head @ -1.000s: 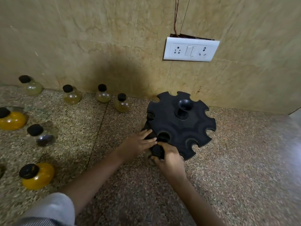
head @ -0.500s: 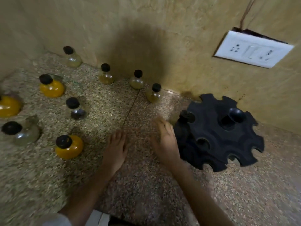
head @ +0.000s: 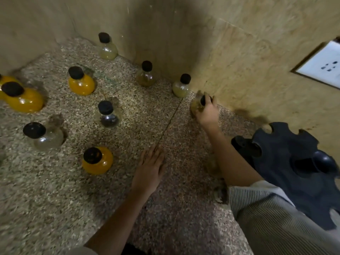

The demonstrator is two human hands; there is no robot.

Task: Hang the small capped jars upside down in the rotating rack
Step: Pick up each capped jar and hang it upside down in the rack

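The black notched rotating rack (head: 292, 173) stands at the right on the speckled counter (head: 55, 199); a black cap (head: 242, 144) shows in its left notch. My right hand (head: 207, 112) is closed around a small jar with a black cap (head: 196, 105) by the back wall. Flat on the counter lies my left hand (head: 150, 170), fingers spread, holding nothing. Several capped jars stand upright to the left: a pale one (head: 181, 87) nearest my right hand, an olive one (head: 146, 75), a dark one (head: 108, 115) and an orange one (head: 97, 160).
More jars stand farther left: orange ones (head: 81, 82) (head: 22, 98), a clear one (head: 46, 136) and a pale one (head: 106, 47) in the corner. The tiled wall (head: 239, 52) runs close behind, with a white socket plate (head: 320, 67) at right. My striped sleeve (head: 266, 214) covers the rack's near side.
My right hand left the rack, reached toward the back wall and closed on a jar there. My left hand came off the rack and settled flat on the counter. The view swung left.
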